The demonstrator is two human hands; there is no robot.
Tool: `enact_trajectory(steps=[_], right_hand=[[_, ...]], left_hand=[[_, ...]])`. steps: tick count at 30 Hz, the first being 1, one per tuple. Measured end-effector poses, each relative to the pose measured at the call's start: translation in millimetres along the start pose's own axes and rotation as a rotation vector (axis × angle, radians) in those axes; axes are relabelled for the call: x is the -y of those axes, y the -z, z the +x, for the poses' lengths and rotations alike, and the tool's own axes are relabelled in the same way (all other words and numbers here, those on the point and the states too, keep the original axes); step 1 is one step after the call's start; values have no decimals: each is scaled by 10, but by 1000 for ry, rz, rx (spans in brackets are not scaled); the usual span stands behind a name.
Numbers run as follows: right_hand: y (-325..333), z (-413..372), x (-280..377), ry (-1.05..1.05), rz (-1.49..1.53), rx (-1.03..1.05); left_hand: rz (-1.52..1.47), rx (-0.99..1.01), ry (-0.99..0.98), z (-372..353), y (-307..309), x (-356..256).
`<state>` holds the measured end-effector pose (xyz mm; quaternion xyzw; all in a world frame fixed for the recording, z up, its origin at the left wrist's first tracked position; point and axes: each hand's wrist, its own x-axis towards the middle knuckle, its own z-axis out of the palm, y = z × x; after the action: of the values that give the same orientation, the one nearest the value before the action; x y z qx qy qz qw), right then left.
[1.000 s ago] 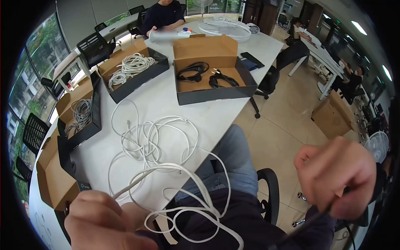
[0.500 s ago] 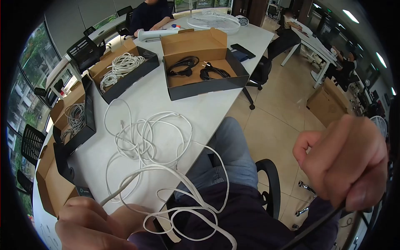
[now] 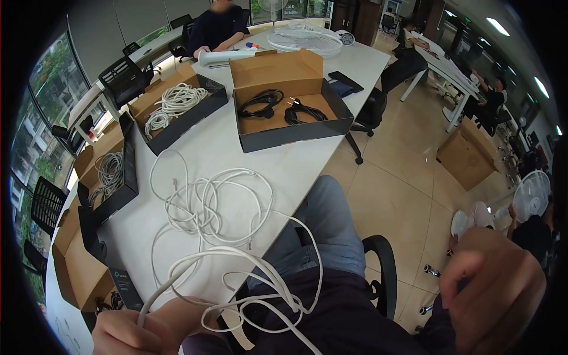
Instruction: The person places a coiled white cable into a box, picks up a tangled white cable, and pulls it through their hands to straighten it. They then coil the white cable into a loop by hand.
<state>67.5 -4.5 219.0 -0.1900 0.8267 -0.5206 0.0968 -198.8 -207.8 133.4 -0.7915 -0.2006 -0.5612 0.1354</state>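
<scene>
At the lower left, my left hand (image 3: 133,332) is closed round a white cable (image 3: 222,253). Several strands loop from there across the table edge and over my lap, and one runs out of view at the bottom. More of the white cable lies in loose, tangled coils on the white table (image 3: 133,228), with a plug end (image 3: 175,183) showing. My right hand (image 3: 497,290) is raised at the lower right, apart from the table, with its fingers curled in. Whatever it grips is hidden.
An open box (image 3: 296,137) contains black power cords (image 3: 305,112). Another holds white cables (image 3: 177,99), and a third has grey cables (image 3: 110,171). A further open box (image 3: 71,266) stands near my left hand. A person (image 3: 219,29) sits across the table; another is at right.
My right hand has moved down, and the dark strand below it no longer shows. My left hand has lowered slightly, still gripping the white cable. The view has shifted a little.
</scene>
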Motion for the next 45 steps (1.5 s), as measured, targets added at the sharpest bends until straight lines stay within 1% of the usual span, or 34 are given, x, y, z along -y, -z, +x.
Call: enact_trajectory(steps=[5, 7, 9, 10, 12, 14, 16, 18, 19, 20, 22, 25, 28, 29, 31, 32, 34, 35, 38, 40, 41, 42, 44, 45], right_hand=[[-108, -64, 65, 35, -50, -81], [-178, -63, 89, 85, -95, -142], [-297, -8, 88, 179, -182, -278], [-363, 32, 31, 257, -257, -401], [-493, 113, -251, 425, -429, -683], [-564, 237, -705, 354, -689, -970], [-549, 514, -1069, 96, -836, -1199], [-495, 754, -1650, 25, -739, -1272], [-440, 795, -1892, 16, -551, -1198], [-381, 837, -2135, -4, -366, -1135], [-319, 723, -2340, -121, 259, -831], [-258, 646, -2333, 46, 410, -1160], [-75, 446, -2249, 349, 737, -1235], [-17, 385, -2235, 412, 791, -1247], [63, 266, -2229, 540, 901, -1268], [83, 187, -2248, 593, 933, -1260], [104, 35, -2303, 705, 989, -1242], [93, -18, -2328, 787, 1055, -1221], [27, -195, -2401, 927, 1190, -1111], [-56, -267, -2371, 913, 1211, -1099], [-98, -285, -2340, 890, 1208, -1140], [-155, -315, -2317, 809, 1131, -1268], [-273, -388, -2221, 552, 815, -1472], [-328, -465, -2145, 429, 712, -1554]], left_hand=[[54, -187, -17, -118, -141, -60], [68, -217, 1, -16, -258, -59], [376, -212, -123, -91, -136, 68], [532, -210, -179, -140, -106, 151], [511, -417, 79, -127, -366, 320], [401, -326, 404, -206, -387, 538], [334, -129, 462, -251, -409, 892], [122, -184, 589, -339, -598, 1114], [112, -159, 659, -370, -644, 1168], [100, -134, 627, -417, -689, 1254], [168, 2, 632, -482, -694, 1347], [182, 240, 883, -428, -644, 1354], [-59, 374, 1023, -731, -686, 1644], [-120, 478, 1077, -824, -727, 1722], [-164, 621, 1014, -1069, -922, 1847], [-186, 692, 984, -1200, -1035, 1879], [-212, 715, 859, -1412, -1275, 1893], [-236, 755, 864, -1509, -1392, 1897], [-152, 760, 801, -1592, -1519, 1813], [-135, 772, 851, -1613, -1567, 1806], [-41, 827, 859, -1426, -1541, 1726], [62, 875, 863, -1224, -1485, 1630], [268, 851, 803, -1254, -1478, 1613], [268, 832, 790, -1310, -1455, 1648]])
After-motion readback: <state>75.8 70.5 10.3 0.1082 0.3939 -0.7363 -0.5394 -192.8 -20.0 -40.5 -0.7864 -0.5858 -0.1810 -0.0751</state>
